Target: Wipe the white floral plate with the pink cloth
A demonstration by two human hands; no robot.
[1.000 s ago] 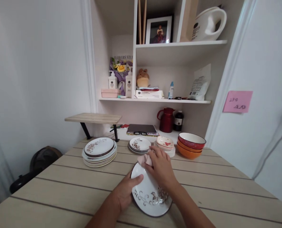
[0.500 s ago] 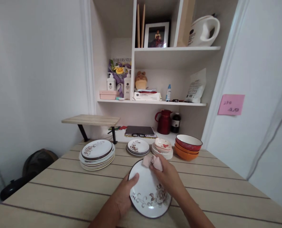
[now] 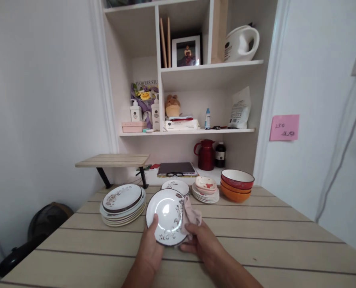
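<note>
A white plate (image 3: 167, 214) with a brown rim and flower print stands tilted toward me above the wooden table (image 3: 255, 236). My left hand (image 3: 149, 248) grips its lower left edge, thumb on the face. My right hand (image 3: 200, 243) holds the plate's right edge together with a pink cloth (image 3: 190, 215) that sticks up past the fingers. Behind it lie a stack of large plates (image 3: 123, 201), a stack of small plates (image 3: 175, 185), a pile of small dishes (image 3: 206, 188) and stacked red and orange bowls (image 3: 237, 184).
A small wooden riser (image 3: 113, 161) stands at the table's back left. Shelves behind carry a red jug (image 3: 206, 154), a dark bottle (image 3: 220, 154), a tablet with glasses (image 3: 176, 168), pump bottles and a photo frame. A pink note (image 3: 284, 127) sticks to the right wall.
The plate has risen from lying low near me to standing tilted and further left. The cloth has gone from the plate's top edge to its right edge. The camera has tipped upward.
</note>
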